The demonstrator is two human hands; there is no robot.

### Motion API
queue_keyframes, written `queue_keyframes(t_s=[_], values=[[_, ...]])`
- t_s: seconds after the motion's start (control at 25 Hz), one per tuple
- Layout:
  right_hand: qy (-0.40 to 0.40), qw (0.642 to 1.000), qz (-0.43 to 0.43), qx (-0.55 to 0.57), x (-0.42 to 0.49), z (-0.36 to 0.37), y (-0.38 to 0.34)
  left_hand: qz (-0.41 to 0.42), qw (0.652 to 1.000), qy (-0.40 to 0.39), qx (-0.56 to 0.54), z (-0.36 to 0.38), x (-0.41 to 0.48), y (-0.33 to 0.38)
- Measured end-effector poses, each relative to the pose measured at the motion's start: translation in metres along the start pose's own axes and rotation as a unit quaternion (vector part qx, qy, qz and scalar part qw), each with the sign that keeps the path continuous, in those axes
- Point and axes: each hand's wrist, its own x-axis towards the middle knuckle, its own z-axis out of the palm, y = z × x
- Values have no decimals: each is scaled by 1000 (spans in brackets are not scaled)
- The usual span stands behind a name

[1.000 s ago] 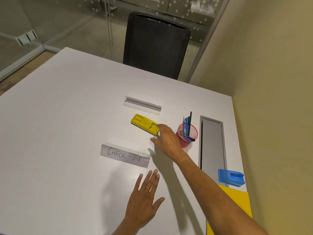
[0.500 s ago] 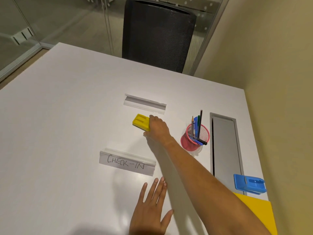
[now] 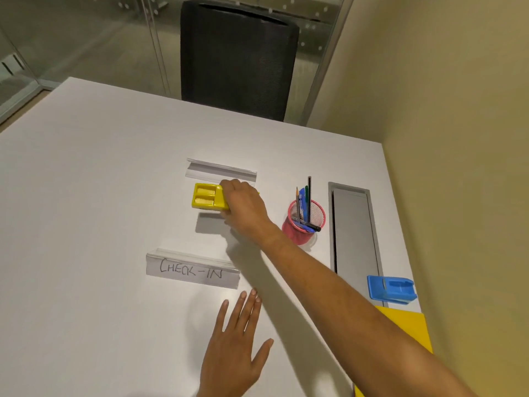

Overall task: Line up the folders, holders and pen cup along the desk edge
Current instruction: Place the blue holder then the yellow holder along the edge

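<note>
Little looks lined up so far. The right hand (image 3: 243, 202) is clamped on the yellow holder (image 3: 207, 197), lifted just left of the pen cup (image 3: 304, 222); the left hand (image 3: 232, 351) lies flat, fingers spread, gripping nothing. Near the cup's right (desk edge side) sit a blue holder (image 3: 390, 289) and folder (image 3: 406, 328). Two sign holders (image 3: 193, 271) remain left of the cup, with bare desk (image 3: 86, 224) around.

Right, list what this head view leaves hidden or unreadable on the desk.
- Yellow holder: its right end and the finger grip are covered by the right hand.
- Yellow folder: mostly hidden under the right forearm and cut off by the bottom edge.
- Pen cup: pen markings too small to read.
- Clear holder behind the hand: any insert cannot be made out.
- Left hand: wrist cut off at the bottom edge.
</note>
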Motion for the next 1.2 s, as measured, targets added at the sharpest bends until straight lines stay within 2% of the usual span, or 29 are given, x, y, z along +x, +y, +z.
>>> queue_keyframes(t_s=[0.16, 0.32, 0.64, 0.88, 1.2], values=[[37, 999, -12, 31, -36, -42, 8, 3, 1000, 1, 12, -4, -3, 2], [37, 999, -6, 30, -83, -68, 32, 1, 1000, 2, 31, -5, -6, 4], [62, 992, 110, 24, -172, -113, 154, -3, 998, 4, 59, -6, -8, 5], [-11, 976, 216, -8, -214, -106, 246, -1, 998, 7, 68, -4, -8, 5], [-55, 969, 241, -4, -228, -55, 286, -1, 997, 2, 76, -2, -6, 3]])
